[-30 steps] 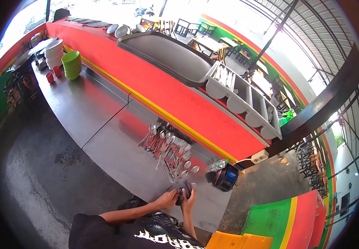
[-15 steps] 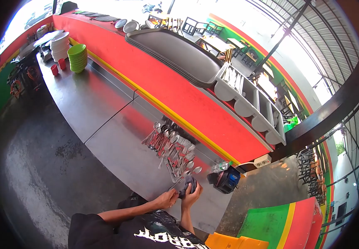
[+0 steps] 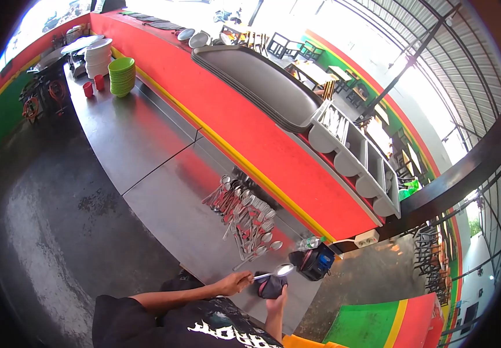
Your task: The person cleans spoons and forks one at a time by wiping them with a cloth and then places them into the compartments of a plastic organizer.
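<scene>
My left hand is closed around the handle end of a metal spoon, whose bright bowl points right. A dark cloth lies bunched in my right hand, just below the spoon, and the spoon's handle overlaps it in this view. Beyond my hands, a heap of metal spoons and forks spreads over the steel counter, with a few loose spoons at its near edge.
Right of the heap sit a black bag and a clear bottle. Along the back runs a red ledge carrying stacked trays and a grey cutlery holder. Green bowls, red cups and white plates stand far left.
The spoon's bowl, hidden by the cloth and hand before, now shows above the cloth. My right hand has moved lower and slightly right. The view has shifted a little.
</scene>
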A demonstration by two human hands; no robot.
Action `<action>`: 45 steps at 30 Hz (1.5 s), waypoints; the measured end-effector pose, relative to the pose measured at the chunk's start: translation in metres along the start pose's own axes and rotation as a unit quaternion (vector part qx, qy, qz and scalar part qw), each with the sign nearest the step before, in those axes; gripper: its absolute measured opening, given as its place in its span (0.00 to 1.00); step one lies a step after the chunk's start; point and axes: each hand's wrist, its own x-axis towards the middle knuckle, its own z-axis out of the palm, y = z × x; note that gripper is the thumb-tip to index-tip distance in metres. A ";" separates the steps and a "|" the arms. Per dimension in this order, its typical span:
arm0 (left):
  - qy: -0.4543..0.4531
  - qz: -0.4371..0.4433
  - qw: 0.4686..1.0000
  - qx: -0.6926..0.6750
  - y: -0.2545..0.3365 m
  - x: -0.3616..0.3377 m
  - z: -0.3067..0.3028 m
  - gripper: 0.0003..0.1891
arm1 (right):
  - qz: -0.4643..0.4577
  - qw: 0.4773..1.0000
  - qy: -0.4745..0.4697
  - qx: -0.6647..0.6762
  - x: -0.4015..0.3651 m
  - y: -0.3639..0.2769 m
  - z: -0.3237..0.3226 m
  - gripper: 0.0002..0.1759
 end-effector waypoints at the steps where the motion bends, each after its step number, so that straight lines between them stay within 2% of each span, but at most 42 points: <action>1: 0.011 0.017 1.000 0.009 -0.011 0.003 0.000 0.15 | 0.004 0.998 -0.046 0.045 -0.026 -0.012 0.038 0.30; 3: 0.029 0.047 0.998 0.032 -0.036 0.008 0.000 0.18 | 0.021 0.992 -0.110 0.059 -0.062 -0.021 0.075 0.34; 6: -0.017 -0.051 0.997 0.059 -0.039 0.003 0.001 0.23 | 0.064 0.983 -0.163 0.052 -0.075 -0.002 0.077 0.38; 8: -0.028 -0.111 0.992 0.058 -0.012 -0.008 0.005 0.28 | 0.077 0.980 -0.181 0.006 -0.074 0.017 0.072 0.39; 9: -0.031 -0.140 0.988 0.057 -0.002 -0.010 0.006 0.30 | 0.107 0.982 -0.126 0.092 -0.076 0.018 0.087 0.29; 12: -0.058 -0.212 0.974 0.064 -0.019 -0.003 0.002 0.32 | 0.074 0.991 -0.088 0.064 -0.063 0.032 0.081 0.21; 13: -0.058 -0.190 0.976 0.092 -0.024 -0.003 0.002 0.29 | 0.064 0.995 -0.061 0.047 -0.071 0.017 0.115 0.17; 15: -0.057 -0.145 0.977 0.147 -0.035 -0.002 0.010 0.22 | 0.055 0.998 -0.040 0.013 -0.060 0.020 0.108 0.17; 18: 0.016 0.053 0.971 0.231 -0.041 -0.005 0.022 0.18 | 0.026 0.999 0.012 -0.025 -0.058 0.006 0.124 0.17; 19: -0.024 -0.030 0.971 0.234 -0.029 -0.006 0.020 0.16 | 0.009 0.999 0.024 -0.029 -0.059 0.002 0.130 0.18; 22: -0.054 0.019 0.971 0.234 -0.033 -0.004 0.018 0.15 | -0.013 0.998 0.043 -0.044 -0.060 0.000 0.127 0.18; 25: -0.063 0.085 0.948 0.300 -0.028 -0.005 0.017 0.14 | -0.015 0.998 0.054 -0.039 -0.057 0.001 0.119 0.19; 28: -0.113 0.022 0.939 0.325 -0.021 -0.007 0.016 0.15 | -0.002 0.998 0.069 0.003 -0.055 0.001 0.118 0.21; 31: -0.109 0.038 0.934 0.339 -0.019 -0.012 0.016 0.15 | -0.008 0.995 0.092 0.034 -0.054 0.003 0.120 0.22; 34: -0.125 -0.009 0.922 0.366 -0.025 -0.009 0.013 0.16 | -0.005 0.995 0.092 0.032 -0.048 0.010 0.108 0.22; 40: -0.074 -0.037 0.923 0.376 -0.010 -0.016 0.013 0.13 | 0.006 0.996 0.084 0.029 -0.032 0.009 0.098 0.24; 45: -0.070 -0.008 0.912 0.403 -0.015 -0.015 0.010 0.15 | 0.056 0.994 0.068 0.072 -0.025 -0.007 0.108 0.25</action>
